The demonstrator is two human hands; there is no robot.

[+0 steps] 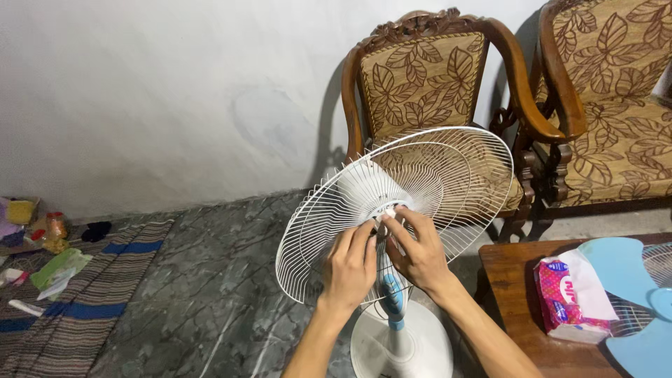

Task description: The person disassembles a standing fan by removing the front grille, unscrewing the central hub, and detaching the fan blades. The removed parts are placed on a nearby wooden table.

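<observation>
A white pedestal fan stands on the floor with its rear wire guard [448,168] tilted back and no blade on it. My left hand [348,267] rests on the guard's wires just left of the central hub [387,208]. My right hand [420,248] has its fingers pinched on the hub fitting at the guard's middle. Below my hands, the white and blue fan neck [393,297] runs down to the round white base [402,346].
A light blue fan blade [630,280] and a pink tissue pack [565,301] lie on a wooden side table [514,280] at right. Two carved wooden armchairs [427,77] stand behind the fan. A striped rug [77,308] with small items lies at left.
</observation>
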